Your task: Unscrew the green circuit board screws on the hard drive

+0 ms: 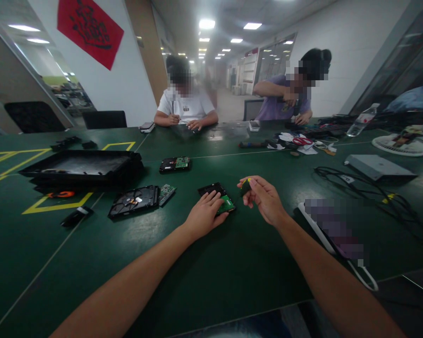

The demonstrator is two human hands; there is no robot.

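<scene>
A hard drive with a green circuit board showing lies on the table in front of me. My left hand rests across it, fingers stretched out over its top and the thumb by its near edge. Just to the right, raised above the table, my right hand pinches a small screwdriver by its dark green and yellow handle. Its shaft is too faint to make out. Left of my hands lie an opened black drive and a loose circuit board. Another hard drive sits farther back.
Stacked black trays stand at left, with a black object nearer. At right are a phone, black cables, a grey box and a bottle. Two people work across the green table.
</scene>
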